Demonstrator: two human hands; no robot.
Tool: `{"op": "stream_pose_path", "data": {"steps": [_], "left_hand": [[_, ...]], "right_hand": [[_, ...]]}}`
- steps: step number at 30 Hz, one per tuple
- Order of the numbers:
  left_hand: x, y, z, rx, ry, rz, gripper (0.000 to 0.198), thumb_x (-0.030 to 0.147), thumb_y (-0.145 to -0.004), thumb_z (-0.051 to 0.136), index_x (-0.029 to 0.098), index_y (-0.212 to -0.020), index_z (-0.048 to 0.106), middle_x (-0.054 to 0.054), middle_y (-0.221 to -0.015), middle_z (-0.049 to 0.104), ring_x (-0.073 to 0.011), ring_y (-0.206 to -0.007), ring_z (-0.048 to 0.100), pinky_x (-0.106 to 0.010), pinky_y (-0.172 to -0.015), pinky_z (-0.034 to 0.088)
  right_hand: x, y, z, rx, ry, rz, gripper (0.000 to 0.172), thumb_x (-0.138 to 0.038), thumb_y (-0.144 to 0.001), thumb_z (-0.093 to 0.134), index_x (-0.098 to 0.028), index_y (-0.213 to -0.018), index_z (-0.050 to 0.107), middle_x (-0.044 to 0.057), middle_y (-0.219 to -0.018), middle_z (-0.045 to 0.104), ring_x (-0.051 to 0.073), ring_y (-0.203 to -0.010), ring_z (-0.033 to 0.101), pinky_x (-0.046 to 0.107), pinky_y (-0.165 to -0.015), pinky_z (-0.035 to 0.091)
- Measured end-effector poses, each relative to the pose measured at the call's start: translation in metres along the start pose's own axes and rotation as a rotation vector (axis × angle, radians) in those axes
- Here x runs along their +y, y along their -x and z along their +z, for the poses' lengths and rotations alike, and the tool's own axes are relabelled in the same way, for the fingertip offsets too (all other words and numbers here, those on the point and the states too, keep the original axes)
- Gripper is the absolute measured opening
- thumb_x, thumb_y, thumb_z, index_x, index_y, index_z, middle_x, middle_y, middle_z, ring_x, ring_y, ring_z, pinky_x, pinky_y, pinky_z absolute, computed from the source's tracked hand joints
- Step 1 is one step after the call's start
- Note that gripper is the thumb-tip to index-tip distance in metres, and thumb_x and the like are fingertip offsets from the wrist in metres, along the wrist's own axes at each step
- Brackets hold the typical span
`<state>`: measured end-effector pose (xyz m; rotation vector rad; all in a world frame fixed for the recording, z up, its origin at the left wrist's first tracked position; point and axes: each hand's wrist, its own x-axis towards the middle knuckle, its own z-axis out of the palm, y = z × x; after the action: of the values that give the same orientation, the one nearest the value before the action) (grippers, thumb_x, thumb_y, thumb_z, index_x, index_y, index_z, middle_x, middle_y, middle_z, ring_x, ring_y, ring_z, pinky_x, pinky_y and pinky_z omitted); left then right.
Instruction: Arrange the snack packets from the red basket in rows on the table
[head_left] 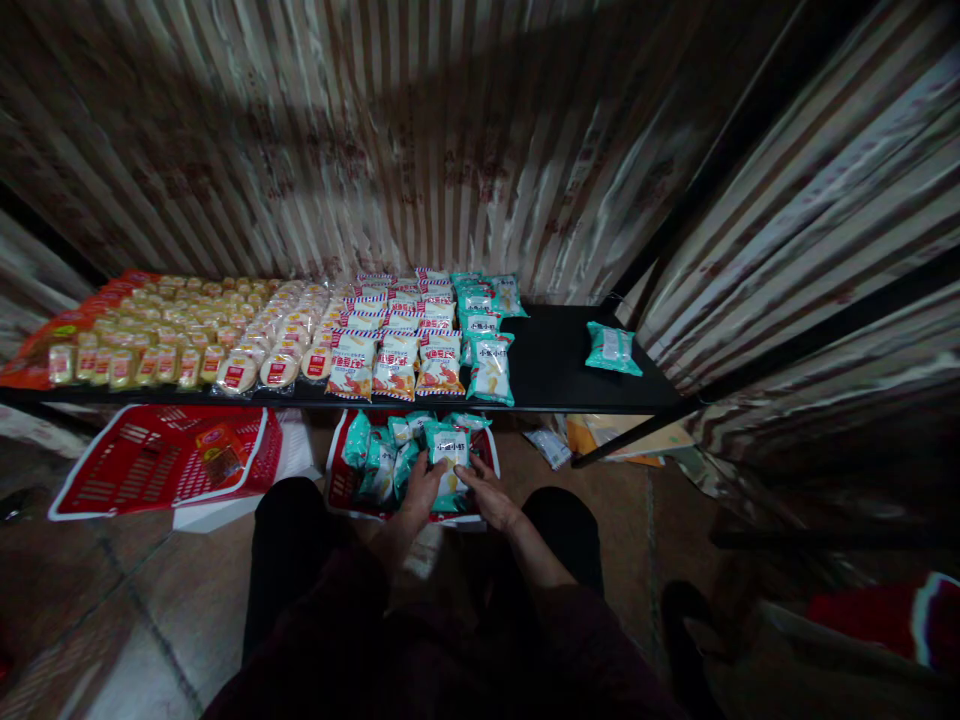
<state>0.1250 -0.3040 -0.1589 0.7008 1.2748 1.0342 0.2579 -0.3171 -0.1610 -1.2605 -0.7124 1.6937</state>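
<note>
Between my left hand (pixel 422 492) and my right hand (pixel 489 494) is a teal snack bag (pixel 451 455), gripped from both sides, its white label facing me. It is held over a red basket (pixel 341 478) with a white rim, which contains several more teal bags (pixel 379 470). Above the basket, on a black shelf (pixel 555 370), a column of the same teal bags (pixel 491 368) stands beside rows of white and orange snack bags (pixel 395 363). One more teal bag (pixel 613 349) lies alone at the shelf's right end.
Round wrapped cakes (pixel 281 370) and small yellow packets (pixel 124 367) fill the shelf's left part. A tilted red basket (pixel 150 460) holding an orange packet (pixel 220 453) sits on the floor at left. Black frame posts (pixel 637 430) and a striped curtain (pixel 420 130) bound the space.
</note>
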Motion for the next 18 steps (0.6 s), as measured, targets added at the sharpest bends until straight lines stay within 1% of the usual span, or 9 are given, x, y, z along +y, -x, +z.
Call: {"op": "stream_pose_path", "data": {"steps": [3,6,8,10,12,14,16,18], "left_hand": [[0.006,-0.001,0.001,0.018,0.028,0.005,0.045,0.046,-0.063,0.075,0.015,-0.093,0.064,-0.012,-0.094,0.071,-0.0247,-0.083,0.067,-0.036,-0.075,0.052],[0.014,-0.005,0.003,0.033,0.063,0.025,0.045,0.047,-0.059,0.078,0.017,-0.088,0.063,-0.009,-0.089,0.071,-0.0218,-0.079,0.066,-0.032,-0.073,0.051],[0.021,-0.007,0.005,0.047,0.088,0.029,0.045,0.048,-0.056,0.079,0.017,-0.085,0.062,-0.007,-0.084,0.070,-0.0201,-0.075,0.065,-0.031,-0.069,0.051],[0.026,-0.007,0.007,0.072,0.115,0.026,0.046,0.050,-0.055,0.078,0.017,-0.083,0.060,-0.005,-0.077,0.068,-0.0182,-0.068,0.064,-0.030,-0.065,0.050],[0.031,-0.007,0.009,0.107,0.141,0.028,0.047,0.051,-0.055,0.077,0.017,-0.082,0.058,-0.002,-0.073,0.067,-0.0162,-0.064,0.063,-0.029,-0.063,0.050],[0.033,-0.007,0.009,0.140,0.158,0.031,0.047,0.051,-0.054,0.078,0.017,-0.080,0.057,0.000,-0.070,0.065,-0.0147,-0.061,0.061,-0.028,-0.061,0.049],[0.035,-0.006,0.008,0.167,0.170,0.032,0.047,0.051,-0.054,0.078,0.018,-0.078,0.056,0.002,-0.066,0.063,-0.0136,-0.059,0.060,-0.027,-0.059,0.048],[0.035,-0.006,0.007,0.195,0.181,0.034,0.046,0.050,-0.053,0.078,0.018,-0.076,0.055,0.003,-0.064,0.061,-0.0125,-0.057,0.059,-0.025,-0.058,0.047]], "right_hand": [[0.000,0.000,-0.001,-0.029,-0.034,-0.058,0.065,-0.043,-0.061,0.081,-0.026,-0.119,0.058,0.003,-0.097,0.074,0.022,-0.084,0.070,0.033,-0.075,0.055],[0.000,0.001,-0.003,-0.042,-0.007,-0.087,0.059,-0.042,-0.063,0.080,-0.025,-0.116,0.061,0.002,-0.097,0.073,0.023,-0.084,0.070,0.034,-0.079,0.055],[0.001,0.002,-0.005,-0.018,0.012,-0.076,0.057,-0.043,-0.064,0.079,-0.025,-0.115,0.062,0.002,-0.097,0.073,0.023,-0.085,0.070,0.035,-0.080,0.055],[0.002,0.001,-0.005,0.023,0.009,-0.059,0.059,-0.045,-0.063,0.079,-0.026,-0.116,0.062,0.002,-0.100,0.073,0.023,-0.087,0.069,0.034,-0.080,0.055],[0.004,0.000,-0.005,0.049,0.008,-0.052,0.061,-0.046,-0.062,0.079,-0.026,-0.117,0.061,0.002,-0.105,0.071,0.022,-0.091,0.069,0.032,-0.079,0.054],[0.005,-0.001,-0.005,0.043,0.020,-0.045,0.064,-0.047,-0.061,0.080,-0.026,-0.117,0.061,0.004,-0.110,0.070,0.021,-0.092,0.068,0.030,-0.075,0.054],[0.006,-0.002,-0.004,0.045,0.021,-0.029,0.064,-0.047,-0.060,0.080,-0.026,-0.117,0.060,0.004,-0.111,0.069,0.020,-0.089,0.068,0.027,-0.070,0.054],[0.007,-0.002,-0.003,0.064,0.005,-0.014,0.062,-0.046,-0.058,0.081,-0.026,-0.114,0.061,0.003,-0.108,0.069,0.018,-0.084,0.068,0.026,-0.067,0.054]]}}
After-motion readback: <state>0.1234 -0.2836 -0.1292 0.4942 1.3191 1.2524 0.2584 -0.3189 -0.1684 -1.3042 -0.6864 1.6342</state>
